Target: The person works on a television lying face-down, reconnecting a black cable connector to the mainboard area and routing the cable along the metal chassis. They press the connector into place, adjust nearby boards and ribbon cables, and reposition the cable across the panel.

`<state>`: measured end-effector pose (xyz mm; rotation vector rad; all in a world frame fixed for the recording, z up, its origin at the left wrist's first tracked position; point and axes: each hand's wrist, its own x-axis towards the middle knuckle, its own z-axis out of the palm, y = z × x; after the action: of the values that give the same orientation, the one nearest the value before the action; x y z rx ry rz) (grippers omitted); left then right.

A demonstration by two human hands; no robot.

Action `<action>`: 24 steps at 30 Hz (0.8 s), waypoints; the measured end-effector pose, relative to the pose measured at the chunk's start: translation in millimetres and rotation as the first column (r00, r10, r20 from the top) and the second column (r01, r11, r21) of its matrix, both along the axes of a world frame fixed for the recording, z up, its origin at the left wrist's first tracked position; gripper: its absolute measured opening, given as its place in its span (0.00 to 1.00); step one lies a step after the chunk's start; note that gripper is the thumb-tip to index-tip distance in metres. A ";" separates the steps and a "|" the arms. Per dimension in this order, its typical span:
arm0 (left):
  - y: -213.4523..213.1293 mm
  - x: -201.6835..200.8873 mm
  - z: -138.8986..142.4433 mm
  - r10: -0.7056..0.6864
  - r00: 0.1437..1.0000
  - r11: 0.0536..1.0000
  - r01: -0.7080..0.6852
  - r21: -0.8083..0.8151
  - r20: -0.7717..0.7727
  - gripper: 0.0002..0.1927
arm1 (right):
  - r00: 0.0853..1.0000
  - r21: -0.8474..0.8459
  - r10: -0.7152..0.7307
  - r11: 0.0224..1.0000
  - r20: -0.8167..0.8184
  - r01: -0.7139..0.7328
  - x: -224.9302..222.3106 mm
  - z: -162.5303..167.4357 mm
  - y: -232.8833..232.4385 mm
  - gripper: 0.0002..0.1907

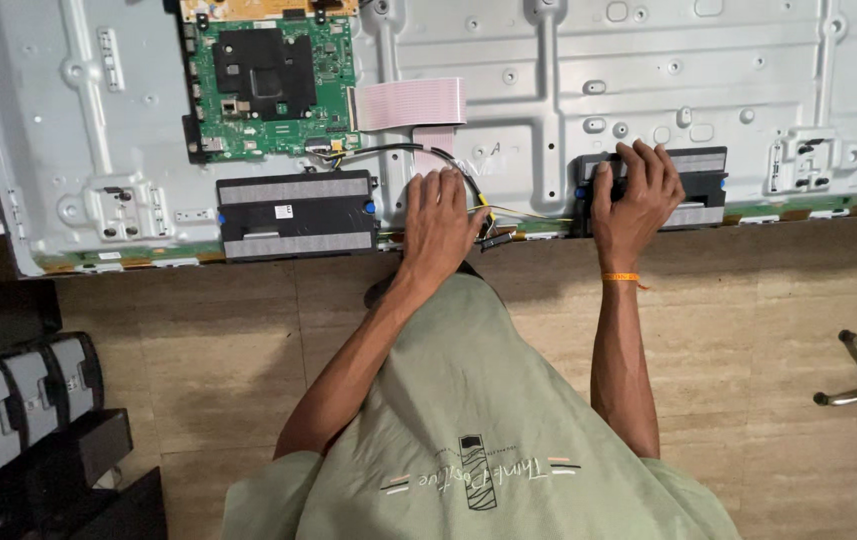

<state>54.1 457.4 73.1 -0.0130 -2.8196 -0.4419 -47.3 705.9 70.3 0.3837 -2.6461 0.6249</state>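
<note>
I see a big grey metal panel (648, 90) lying flat on the tan floor (748, 330). A green circuit board (273, 85) sits near its top. Two black speaker boxes sit along its near edge. My right hand (633, 195) lies on the right speaker box (703, 190), fingers spread over it. My left hand (440, 215) presses flat, fingers together, on the thin wires (393, 150) between the boxes, beside the left speaker box (296, 214).

The metal back panel (648, 80) is lying on the floor (728, 300). On the panel, the circuit board (273, 85) is sitting at upper left, the ribbon cable (410, 102) just right of it. The left speaker (296, 213) is lying below the board. The left hand (438, 215) is resting between both speakers, the right hand (633, 195) on the right speaker (700, 185).
</note>
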 end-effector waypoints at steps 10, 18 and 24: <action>6.8 58.0 2.4 0.031 0.999 0.793 -0.040 0.608 0.024 0.15 | 1.000 0.009 0.013 1.000 -0.008 -0.013 -0.3 -5.9 3.2 0.13; 19.8 67.5 -6.9 -0.048 0.986 0.651 -0.088 0.754 0.157 0.20 | 1.000 0.007 0.001 1.000 0.001 -0.001 -0.3 -9.8 4.5 0.14; 30.4 60.2 -23.5 -0.098 0.977 0.569 -0.103 0.816 0.192 0.24 | 1.000 -0.006 -0.004 1.000 0.009 0.004 2.3 -8.8 2.8 0.14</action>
<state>114.3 487.8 49.6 0.2502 -2.4898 -1.8245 -45.0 708.7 61.5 0.3742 -2.6522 0.6339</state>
